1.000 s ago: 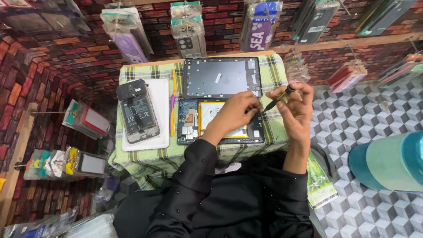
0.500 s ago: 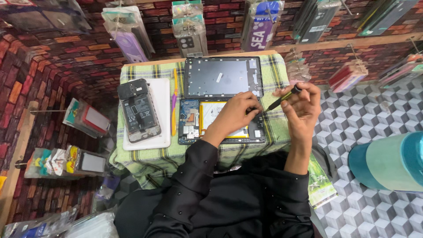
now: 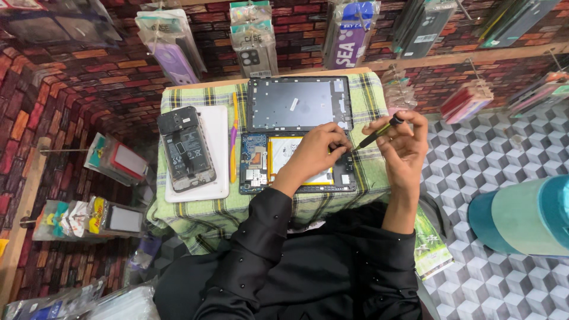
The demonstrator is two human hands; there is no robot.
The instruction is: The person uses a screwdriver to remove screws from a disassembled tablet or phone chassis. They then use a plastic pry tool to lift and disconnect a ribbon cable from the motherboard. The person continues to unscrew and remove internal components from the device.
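Head view: right hand (image 3: 406, 145) grips screwdriver (image 3: 378, 133) (over opened tablet (image 3: 261, 163)).

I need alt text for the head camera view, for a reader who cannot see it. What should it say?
A person's left hand rests on an opened tablet while the right hand holds a small screwdriver pointed at its right edge. The tablet lies on a green checked cloth beside its detached back cover and an opened phone on a white tray.
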